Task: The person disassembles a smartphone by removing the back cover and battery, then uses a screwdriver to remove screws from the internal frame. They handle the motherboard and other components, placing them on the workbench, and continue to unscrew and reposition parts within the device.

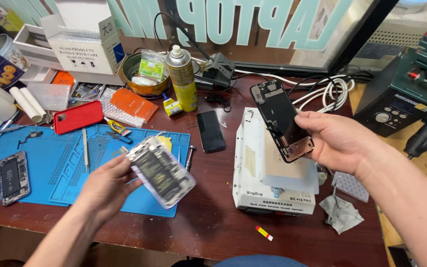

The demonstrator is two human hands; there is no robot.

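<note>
You've got two phone halves in the air. Your right hand (339,141) pinches the black frame (281,120) by its lower right corner, thumb on the face and fingers behind, holding it tilted above the white heater box (273,195). That frame looks stiff but thin, and the inside is all exposed parts, so I'd reckon it's light and easy to bend or scratch. Keep your grip on the metal edge, not on the boards in the middle.

Your left hand (106,185) cups the screen panel (161,170) from underneath along its left edge, fingers curled round it, over the right end of the blue mat (50,168). It's blurred, so I can't tell much detail, but a loose panel like that is probably glassy, slick and fragile. Edges only, flat support under it.

Around you on the desk (213,217): a dark phone (210,131) lies flat between mat and box, another opened phone (13,177) sits at the mat's left end, a red case (77,116) lies above the mat, a yellow spray can (183,79) stands behind, and a crumpled grey wipe (341,212) lies just right of the box.
</note>
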